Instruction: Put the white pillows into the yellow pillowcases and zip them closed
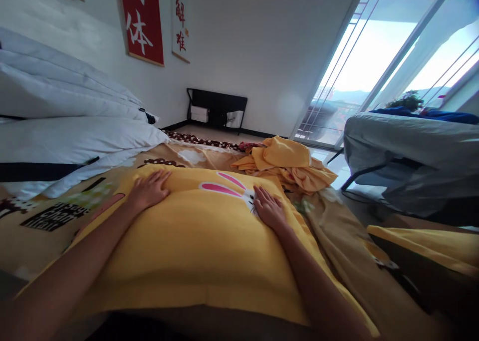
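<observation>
A: Both hands are down flat on the pillow point(202, 231) right now. The left hand point(149, 190) sits near its far left corner, the right hand point(268, 208) just beside the rabbit print point(228, 187).

B: Fingers?

A: Spread apart on both, palms pressing, nothing clamped. The pillow lies on the bed point(337, 221), straight ahead of the person, its far edge just beyond the fingertips.

B: It looks like a smoothing press to me. How would you do it well?

A: I'd keep the palms flat and push outward from the middle toward the corners, so the filling evens out instead of bunching under the fingers. Even weight on both sides, or the case may twist.

B: What's past the fingers?

A: The yellow cloth heap point(288, 164) sits crumpled beyond the right fingertips, close but not touching. To the left of the left fingers, white bedding point(75, 136) is stacked up.

B: Any snag?

A: The rabbit's ears run leftward from the right fingers; dragging across there could wrinkle the print, I'd guess. Better to lift and reset the hand.
</observation>
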### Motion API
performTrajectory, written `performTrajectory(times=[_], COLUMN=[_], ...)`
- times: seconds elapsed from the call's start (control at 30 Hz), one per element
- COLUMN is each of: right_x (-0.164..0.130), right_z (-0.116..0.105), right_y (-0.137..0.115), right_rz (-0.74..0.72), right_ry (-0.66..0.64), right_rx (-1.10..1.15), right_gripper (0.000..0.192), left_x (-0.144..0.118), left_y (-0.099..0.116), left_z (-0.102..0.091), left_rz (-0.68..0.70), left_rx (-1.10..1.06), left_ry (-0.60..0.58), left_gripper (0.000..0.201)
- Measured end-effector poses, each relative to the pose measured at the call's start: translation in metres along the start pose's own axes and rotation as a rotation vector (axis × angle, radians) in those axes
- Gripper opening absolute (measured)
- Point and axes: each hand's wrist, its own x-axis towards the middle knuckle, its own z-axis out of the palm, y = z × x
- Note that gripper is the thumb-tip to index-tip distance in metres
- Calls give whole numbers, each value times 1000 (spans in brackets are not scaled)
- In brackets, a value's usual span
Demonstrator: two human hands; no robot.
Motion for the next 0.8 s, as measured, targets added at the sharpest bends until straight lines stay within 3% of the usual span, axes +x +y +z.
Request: performTrajectory(times=[0.13,0.3,0.4,0.5,0.57,0.67,0.73,0.8], right_x=[-9,-38,-57,-60,-53,-44,-49,-63], right_z=[15,31,27,-1,-28,-58,-58,-42], right_y=[34,76,96,97,75,7,-45,-81], right_rz=[55,147,150,135,127,11,-232,-332], right_ry=[-10,-21,-27,11,78,174,170,150], right_rx=[2,33,31,-18,-59,-74,-20,43], right_gripper=[58,60,59,56,61,63,56,55], left_x=[-8,-34,-55,-66,-67,-63,-61,-63], left_y=[-44,-76,-93,-96,-77,-16,32,65], left_z=[23,48,44,18,-9,-51,-64,-60], left_rz=[-56,-66,-185,-170,-104,105,356,516], left_rx=[-66,-216,-245,-161,-118,-145,-172,-187], left_ry=[3,118,117,152,214,283,276,195], left_gripper=[68,64,62,62,62,67,66,60])
